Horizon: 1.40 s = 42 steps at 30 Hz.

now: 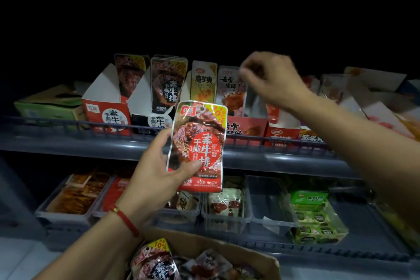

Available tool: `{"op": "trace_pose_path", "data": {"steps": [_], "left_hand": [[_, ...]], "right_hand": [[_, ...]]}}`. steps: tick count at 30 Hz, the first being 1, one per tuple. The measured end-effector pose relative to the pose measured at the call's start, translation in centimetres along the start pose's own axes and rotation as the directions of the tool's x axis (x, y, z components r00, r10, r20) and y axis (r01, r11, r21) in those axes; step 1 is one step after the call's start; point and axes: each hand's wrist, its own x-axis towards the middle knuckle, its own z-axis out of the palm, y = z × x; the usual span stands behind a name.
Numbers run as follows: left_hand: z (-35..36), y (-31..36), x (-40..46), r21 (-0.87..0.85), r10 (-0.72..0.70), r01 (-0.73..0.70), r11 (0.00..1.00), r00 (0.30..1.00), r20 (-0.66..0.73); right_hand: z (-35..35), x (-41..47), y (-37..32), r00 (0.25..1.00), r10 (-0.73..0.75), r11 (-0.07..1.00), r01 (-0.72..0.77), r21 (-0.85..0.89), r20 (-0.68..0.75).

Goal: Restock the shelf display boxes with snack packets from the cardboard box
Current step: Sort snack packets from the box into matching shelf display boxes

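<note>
My left hand [156, 173] grips a red snack packet [197, 146] upright, thumb across its front and fingers behind, in front of the upper shelf rail [68, 126]. My right hand [271, 79] reaches up to the pale packet [229, 91] standing in the red display box [246, 128]; its fingers are curled at the packet's top edge, but blur keeps me from telling whether they pinch it. To the left stand a red-and-white display box [106, 111] and a black-and-white one [147, 109], each with packets in it. The cardboard box [263, 259] sits below, holding more packets.
</note>
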Motion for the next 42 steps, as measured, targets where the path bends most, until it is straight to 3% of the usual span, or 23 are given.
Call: {"op": "trace_pose_path", "data": {"steps": [2,4,6,10,15,19,23,25,28,33,36,42], "left_hand": [[-0.8,0.2,-0.3,-0.022,0.017,-0.016,1.000,0.999,0.030],[-1.2,0.4,-0.5,-0.028,0.033,-0.032,0.999,0.998,0.059],[-2.1,0.5,-0.7,-0.015,0.053,-0.053,0.998,0.998,0.033],[-4.1,0.5,-0.6,0.003,0.126,-0.128,0.992,0.979,-0.163],[-7.3,0.3,-0.1,-0.109,0.201,-0.250,0.962,0.920,-0.336],[-12.0,-0.6,1.0,-0.003,0.217,-0.257,0.966,0.824,-0.523],[-15.0,-1.1,1.9,0.172,0.249,-0.182,0.968,0.784,-0.569],[-15.6,-1.2,2.3,0.182,0.259,-0.186,0.965,0.770,-0.583],[-16.1,-1.8,2.4,0.195,0.273,-0.195,0.961,0.770,-0.577],[-16.7,-1.9,2.8,0.175,0.241,-0.170,0.970,0.780,-0.577],[-16.9,-1.7,2.9,0.149,0.197,-0.135,0.980,0.792,-0.578],[-16.7,-1.6,3.0,0.159,0.154,-0.077,0.984,0.816,-0.557]], "right_hand": [[0.3,-1.4,-3.7,0.955,-0.049,0.974,-0.019,0.225,0.292],[0.7,-2.8,-5.9,0.836,-0.077,0.922,-0.148,0.358,0.544],[1.4,-3.4,-7.2,0.781,-0.095,0.868,-0.238,0.435,0.617],[2.0,-2.6,-9.5,0.841,-0.047,0.853,-0.247,0.460,0.539],[2.5,0.7,-12.1,0.914,-0.038,0.833,-0.195,0.518,0.404],[3.9,6.7,-12.8,0.983,0.097,0.812,-0.168,0.559,0.153],[7.5,12.5,-14.5,0.986,0.166,0.904,-0.146,0.402,-0.014],[9.3,14.5,-15.6,0.992,0.129,0.957,-0.128,0.260,0.013],[11.5,16.3,-17.3,0.984,0.068,0.997,-0.075,0.035,0.167],[15.6,17.2,-18.4,0.920,0.101,0.995,-0.089,-0.049,0.380],[17.4,16.9,-18.6,0.913,0.091,0.994,-0.057,-0.098,0.399],[18.4,16.9,-17.8,0.955,0.057,0.982,-0.001,-0.189,0.290]]}}
